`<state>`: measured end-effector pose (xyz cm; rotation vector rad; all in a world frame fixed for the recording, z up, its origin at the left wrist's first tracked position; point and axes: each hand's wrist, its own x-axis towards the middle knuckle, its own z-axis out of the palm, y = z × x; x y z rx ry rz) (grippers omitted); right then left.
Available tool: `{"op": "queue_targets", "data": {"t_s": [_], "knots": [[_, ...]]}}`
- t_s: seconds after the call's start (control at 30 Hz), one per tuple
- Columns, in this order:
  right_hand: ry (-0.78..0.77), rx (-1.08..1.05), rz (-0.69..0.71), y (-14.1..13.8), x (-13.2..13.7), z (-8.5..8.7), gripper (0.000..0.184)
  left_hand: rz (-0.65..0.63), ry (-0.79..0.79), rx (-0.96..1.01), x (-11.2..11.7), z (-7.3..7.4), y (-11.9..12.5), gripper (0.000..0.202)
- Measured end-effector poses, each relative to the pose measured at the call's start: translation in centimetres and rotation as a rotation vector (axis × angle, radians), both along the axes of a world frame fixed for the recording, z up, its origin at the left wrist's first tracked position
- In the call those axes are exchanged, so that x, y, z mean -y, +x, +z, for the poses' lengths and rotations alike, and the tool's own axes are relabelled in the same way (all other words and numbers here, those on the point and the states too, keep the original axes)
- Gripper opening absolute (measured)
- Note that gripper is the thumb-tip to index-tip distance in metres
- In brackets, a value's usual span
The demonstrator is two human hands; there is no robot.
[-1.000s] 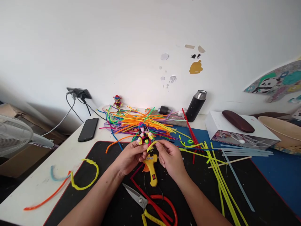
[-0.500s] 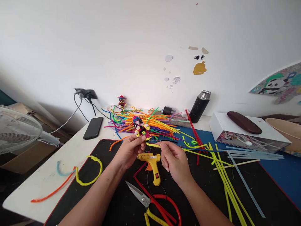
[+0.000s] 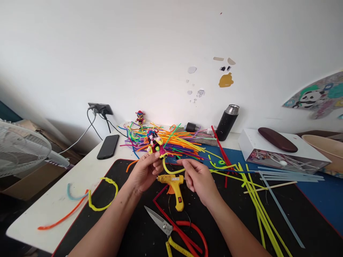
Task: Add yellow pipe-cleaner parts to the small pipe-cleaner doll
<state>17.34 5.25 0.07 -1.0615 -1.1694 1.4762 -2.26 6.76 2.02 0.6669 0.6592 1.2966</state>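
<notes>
A small pipe-cleaner doll [image 3: 154, 140] with a blue and red top, magenta clothing and yellow limbs is pinched upright in my left hand [image 3: 144, 172], its lower part partly behind my thumb. From its base a yellow pipe cleaner [image 3: 171, 172] sags in a curve to the right. My right hand [image 3: 200, 180] is closed on the far end of that strand, fingers pressed together. Beneath both hands lies a yellow glue gun [image 3: 175, 184] on the black mat [image 3: 139, 232]. Nearer to me are scissors [image 3: 164, 224] with red and yellow handles.
Behind the hands spreads a heap of coloured pipe cleaners [image 3: 184, 141], with a similar doll [image 3: 140, 117] by the wall. A phone [image 3: 108, 146] lies left; a black flask [image 3: 227, 123] and white box [image 3: 284, 144] stand right. Yellow-green pipe cleaners [image 3: 257, 207] cross the mat's right side.
The doll has shifted slightly left and tipped a little in my left hand. The yellow pipe cleaner, nearly straight before, now bows downward between my hands.
</notes>
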Motion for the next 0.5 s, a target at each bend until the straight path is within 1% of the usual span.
{"op": "queue_targets", "data": {"t_s": [0.1,0.17,0.23,0.37,0.5], "knots": [[0.016,-0.045,-0.114,0.7,-0.6,-0.2,0.057,-0.01,0.029,-0.021,-0.1,-0.2,-0.3,0.047],[0.052,-0.051,-0.138,0.8,-0.7,-0.1,0.055,-0.019,0.036,-0.055,-0.1,-0.3,-0.4,0.048],[0.082,-0.035,-0.108,0.8,-0.5,0.2,0.053,-0.021,0.029,-0.098,-0.1,-0.5,-0.4,0.048],[0.097,-0.005,0.032,0.3,0.1,0.7,0.053,-0.051,0.02,-0.181,0.1,-0.6,0.1,0.049],[0.101,-0.03,0.113,-0.1,0.4,0.6,0.056,-0.087,0.021,-0.207,0.3,-0.4,0.6,0.052]]}}
